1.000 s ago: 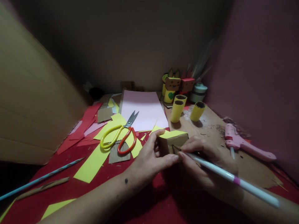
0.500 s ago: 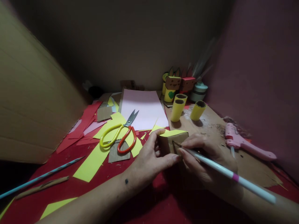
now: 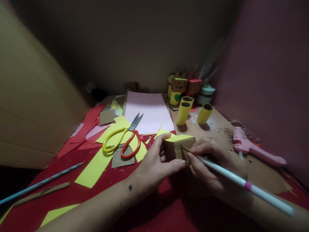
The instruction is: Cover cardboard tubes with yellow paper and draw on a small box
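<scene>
My left hand point(image 3: 159, 158) is closed around a small cardboard box point(image 3: 177, 149) with yellow paper on its top, thumb along the lower front. In the fingers of my right hand point(image 3: 210, 161) is a white pencil point(image 3: 224, 170) with a purple band. Its dark tip touches the box's brown front face, where a faint curved line shows. Left of the box, scissors point(image 3: 131, 130) with one yellow and one red handle lie with blades slightly apart on yellow paper strips point(image 3: 94, 169).
Yellow tubes point(image 3: 183, 114) stand on a cardboard sheet beyond my hands, with decorated box-headed figures point(image 3: 179, 85) behind. A pink glue gun point(image 3: 253, 149) lies at right. Pink paper point(image 3: 147, 109), red scraps point(image 3: 89, 125) and a blue striped pencil point(image 3: 48, 180) cover the middle and left.
The pencil tip has shifted slightly on the box front and the pencil's back end has swung a little right and down. A curved mark now shows near the tip. My left hand keeps its hold.
</scene>
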`<state>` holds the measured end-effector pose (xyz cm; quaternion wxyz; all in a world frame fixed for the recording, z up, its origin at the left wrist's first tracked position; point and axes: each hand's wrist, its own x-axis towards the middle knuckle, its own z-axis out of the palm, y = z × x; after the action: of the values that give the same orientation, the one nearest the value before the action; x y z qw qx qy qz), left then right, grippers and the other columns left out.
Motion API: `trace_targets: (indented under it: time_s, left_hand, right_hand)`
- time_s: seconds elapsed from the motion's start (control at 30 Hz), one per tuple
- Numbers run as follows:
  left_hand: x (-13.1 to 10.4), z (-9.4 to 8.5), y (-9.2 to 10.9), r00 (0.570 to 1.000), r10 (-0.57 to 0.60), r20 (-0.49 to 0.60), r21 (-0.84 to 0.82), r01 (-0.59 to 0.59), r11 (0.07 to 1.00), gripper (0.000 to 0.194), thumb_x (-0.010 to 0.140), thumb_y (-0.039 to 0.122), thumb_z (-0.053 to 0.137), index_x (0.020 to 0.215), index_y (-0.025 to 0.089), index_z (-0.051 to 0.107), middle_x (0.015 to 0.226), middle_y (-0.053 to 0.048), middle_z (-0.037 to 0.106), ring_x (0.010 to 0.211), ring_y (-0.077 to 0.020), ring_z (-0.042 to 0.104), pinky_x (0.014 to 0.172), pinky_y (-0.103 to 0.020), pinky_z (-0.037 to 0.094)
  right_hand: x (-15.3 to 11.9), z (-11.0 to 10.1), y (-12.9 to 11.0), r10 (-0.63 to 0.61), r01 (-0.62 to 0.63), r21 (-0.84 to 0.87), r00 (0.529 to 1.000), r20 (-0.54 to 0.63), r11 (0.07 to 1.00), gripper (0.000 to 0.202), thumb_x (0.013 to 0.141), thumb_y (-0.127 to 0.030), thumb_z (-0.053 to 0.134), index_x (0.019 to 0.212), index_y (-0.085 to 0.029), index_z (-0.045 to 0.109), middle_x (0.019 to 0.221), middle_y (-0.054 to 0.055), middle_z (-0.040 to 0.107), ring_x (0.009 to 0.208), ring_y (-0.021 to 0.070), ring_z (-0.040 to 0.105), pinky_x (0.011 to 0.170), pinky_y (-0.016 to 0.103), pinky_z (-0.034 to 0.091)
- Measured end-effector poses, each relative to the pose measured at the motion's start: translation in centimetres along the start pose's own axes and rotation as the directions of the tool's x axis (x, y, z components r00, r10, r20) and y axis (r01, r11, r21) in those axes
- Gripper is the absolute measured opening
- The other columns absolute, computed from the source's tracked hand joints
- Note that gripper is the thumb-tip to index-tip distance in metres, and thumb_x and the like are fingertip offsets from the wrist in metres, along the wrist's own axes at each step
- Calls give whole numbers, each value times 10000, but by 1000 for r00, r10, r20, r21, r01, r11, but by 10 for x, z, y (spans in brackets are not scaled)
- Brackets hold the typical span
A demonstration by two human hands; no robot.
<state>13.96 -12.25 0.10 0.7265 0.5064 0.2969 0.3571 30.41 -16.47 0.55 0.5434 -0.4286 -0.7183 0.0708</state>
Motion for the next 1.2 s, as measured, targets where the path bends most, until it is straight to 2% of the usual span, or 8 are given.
trace_targets:
  time_s: [0.1, 0.4, 0.57, 0.73, 1.2]
  left_hand:
    - [0, 1, 1, 1000, -2, 5, 3, 2, 1000, 654, 736, 182, 743, 1252, 208, 341, 1194, -103, 583, 1133, -234, 563, 974, -385, 441]
    - [-2, 1, 0, 1000, 5, 3, 9, -5, 1000, 653, 735, 219, 741, 1251, 207, 340, 1197, -116, 581, 1145, -266, 553, 995, -430, 422]
    - [-3, 0, -2, 1000, 7, 10, 12, -7, 1000, 643, 739, 237, 746, 1247, 214, 352, 1182, -106, 595, 1135, -262, 562, 997, -431, 419]
    - [-3, 0, 0, 1000, 8, 14, 9, -8, 1000, 602, 749, 228, 741, 1231, 236, 380, 1176, -74, 604, 1133, -246, 571, 990, -405, 429]
    - [-2, 0, 1, 1000, -6, 5, 17, 6, 1000, 622, 736, 200, 734, 1237, 225, 367, 1207, -103, 575, 1135, -269, 564, 986, -437, 431]
  right_hand:
    - [0, -1, -1, 2, -2, 13, 1000, 20, 1000, 181, 766, -44, 618, 828, -203, 555, 740, -27, 592, 566, 69, 536, 513, 212, 427]
    - [0, -1, -5, 7, -8, 17, 999, 47, 1000, 188, 775, -64, 607, 825, -238, 555, 698, -10, 603, 545, 118, 560, 501, 258, 456]
    - [4, -1, -7, -26, 25, 21, 999, 37, 999, 206, 775, -40, 606, 854, -225, 560, 707, -10, 602, 602, 123, 585, 524, 245, 463]
    - [2, -1, -4, 30, -30, 17, 999, -23, 999, 164, 797, -77, 608, 836, -226, 550, 726, -10, 599, 696, 145, 611, 566, 248, 471]
    - [2, 1, -3, 36, -35, 26, 999, -15, 999, 175, 791, -70, 604, 831, -231, 549, 728, -11, 600, 654, 140, 599, 546, 257, 460]
